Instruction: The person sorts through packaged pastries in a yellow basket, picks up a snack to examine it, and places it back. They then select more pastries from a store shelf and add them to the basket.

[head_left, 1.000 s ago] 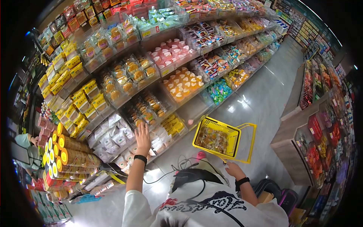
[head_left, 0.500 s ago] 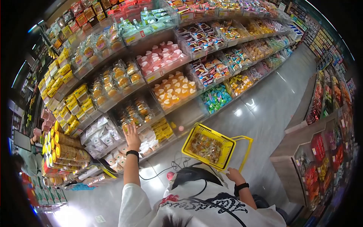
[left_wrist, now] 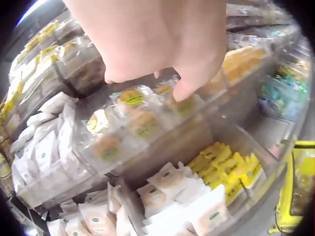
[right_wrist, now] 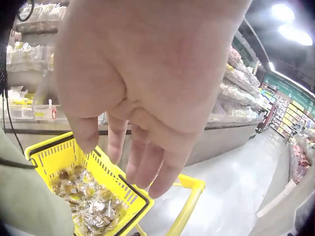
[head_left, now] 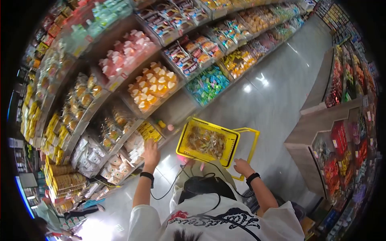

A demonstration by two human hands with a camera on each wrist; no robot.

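While wrapped packets [head_left: 206, 142] already lay in the yellow basket [head_left: 232, 148], my right hand [head_left: 243, 167] hung, fingers relaxed, beside its near corner, my left hand [head_left: 151, 154] slack by the shelf [head_left: 180, 107] front's edge, yellow packs [head_left: 149, 131] untaken.

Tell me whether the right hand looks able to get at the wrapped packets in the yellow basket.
Likely yes: the right hand hangs near the yellow basket, seemingly holding nothing, and no lid covers the wrapped packets.
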